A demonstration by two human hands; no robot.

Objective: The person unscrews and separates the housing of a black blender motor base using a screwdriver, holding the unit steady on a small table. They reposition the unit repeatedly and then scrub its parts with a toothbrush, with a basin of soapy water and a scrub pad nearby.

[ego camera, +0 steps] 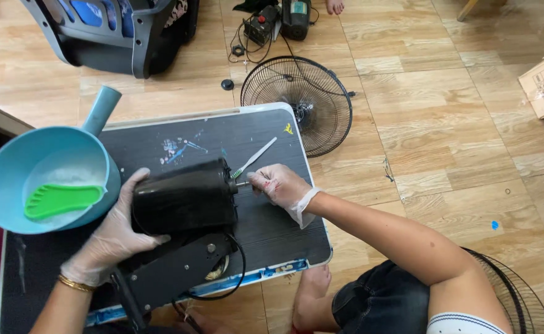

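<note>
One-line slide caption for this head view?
Gloved left hand steadies a black cylindrical fan motor housing on a dark tabletop while the gloved right hand grips its metal shaft.

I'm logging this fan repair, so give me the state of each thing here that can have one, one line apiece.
Fan motor housing: off its grille, lying on its side on the dark table.
Left hand: gloved, gripping the housing's rear.
Right hand: gloved, fingers at the motor shaft.
Toothbrush: lying on the table by the shaft.
Blue basin: upright, green brush inside.
Fan grille: detached, flat on the floor.
</note>
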